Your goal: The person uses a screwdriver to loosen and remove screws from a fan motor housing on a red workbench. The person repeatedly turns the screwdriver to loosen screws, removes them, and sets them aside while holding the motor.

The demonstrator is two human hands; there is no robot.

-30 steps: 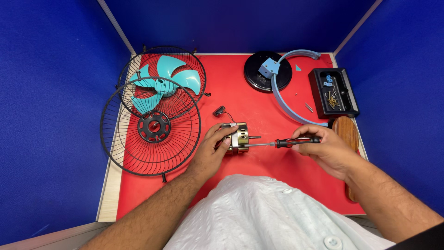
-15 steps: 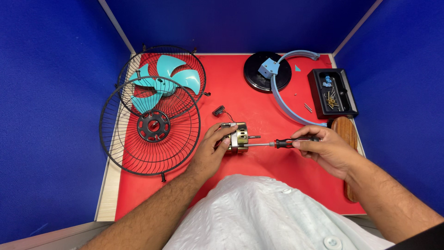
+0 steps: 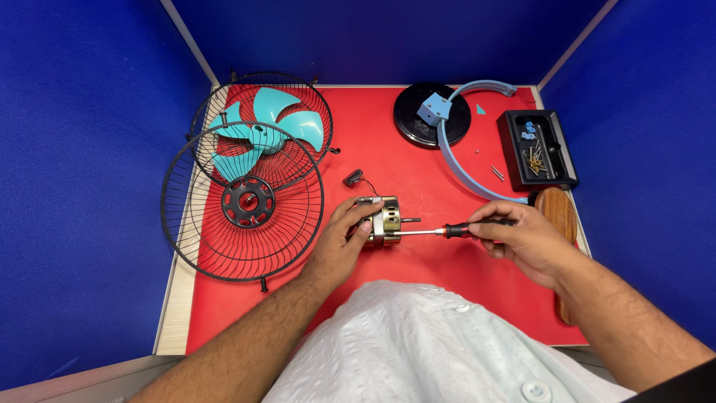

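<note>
A small metal fan motor (image 3: 382,220) is held in the middle of the red counter (image 3: 388,160). The fingers of the left hand (image 3: 344,240) are wrapped around it from the 9 o'clock side, and it is gripped tight. A screwdriver (image 3: 455,230) with a black and orange handle is clamped in the right hand (image 3: 523,237), out at 3 o'clock from the motor. Its thin metal shaft is laid flat and its tip is pressed against the side of the motor. The two hands are kept apart, with the screwdriver shaft between them.

At 9 o'clock from the motor, a round black wire fan guard (image 3: 242,203) is laid flat. A second guard (image 3: 262,128) is seen at 11 o'clock, with a teal fan blade (image 3: 277,123) in it. A round black base (image 3: 431,113) with a small blue block on it is found at 1 o'clock. A curved blue-grey ring piece (image 3: 456,160) is laid beside it. A black tray (image 3: 537,149) with small screws inside is set at 2 o'clock. A brown wooden board (image 3: 558,213) is partly hidden behind the right hand.
</note>
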